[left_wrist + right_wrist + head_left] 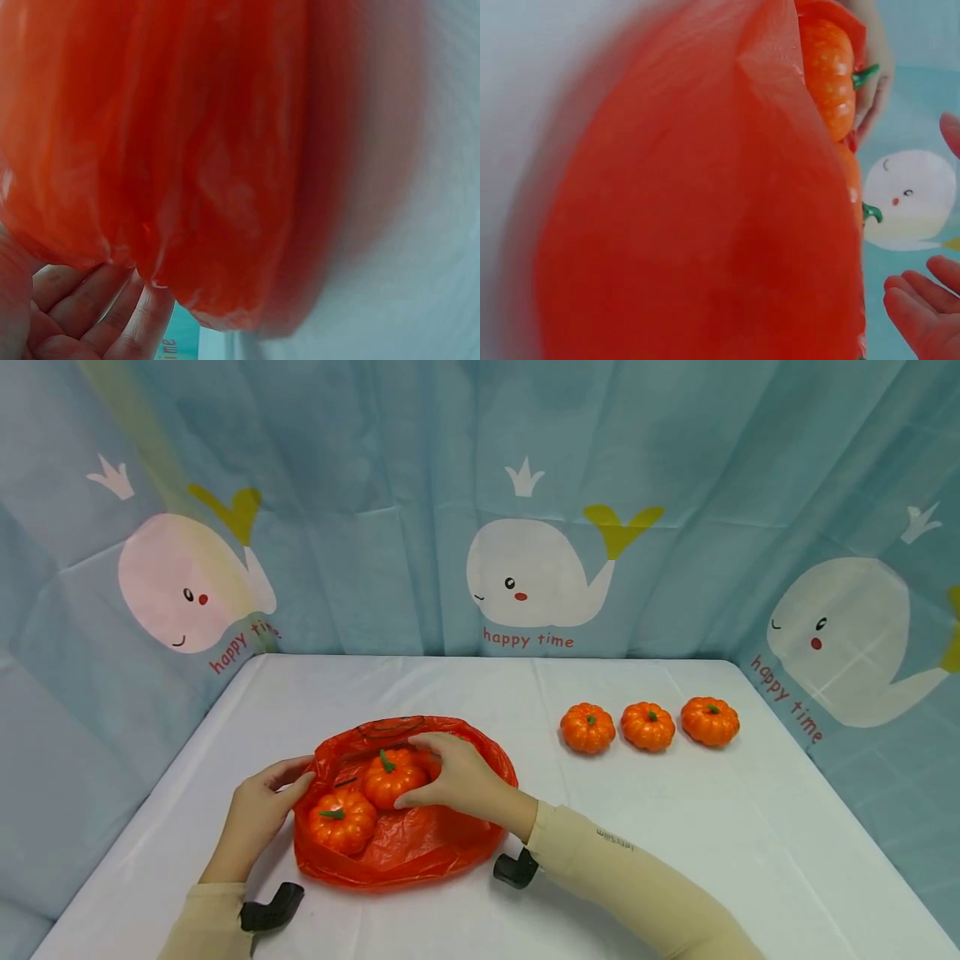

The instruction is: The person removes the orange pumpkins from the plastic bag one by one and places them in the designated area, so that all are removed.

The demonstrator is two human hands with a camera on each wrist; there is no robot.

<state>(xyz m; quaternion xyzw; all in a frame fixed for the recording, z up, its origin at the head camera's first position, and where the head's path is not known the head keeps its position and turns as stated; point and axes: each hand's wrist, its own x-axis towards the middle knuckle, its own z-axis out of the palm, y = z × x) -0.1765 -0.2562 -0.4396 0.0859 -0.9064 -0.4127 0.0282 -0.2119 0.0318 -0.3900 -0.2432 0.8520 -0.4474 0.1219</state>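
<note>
A red plastic bag [420, 852] stands on the table with its mouth wide and its rim rolled. Inside, two glossy orange pumpkins with green stems show: the front-left pumpkin [342, 822] and the pumpkin behind it [392, 778]. At the bag's left rim, my left hand [258, 806] pinches the plastic between thumb and fingers; the bag [210, 187] hides its fingertips in the left wrist view. My right hand [468, 777] reaches over the mouth beside the rear pumpkin. In the right wrist view its fingers [922, 300] are spread, with nothing seen between them and the thumb.
Three more pumpkins lie in a row at the back right: a left pumpkin [587, 729], a middle pumpkin [648, 727] and a right pumpkin [709, 722]. They rest on the white-covered table [675, 827]. Blue curtains [360, 585] with whale prints surround its back and sides.
</note>
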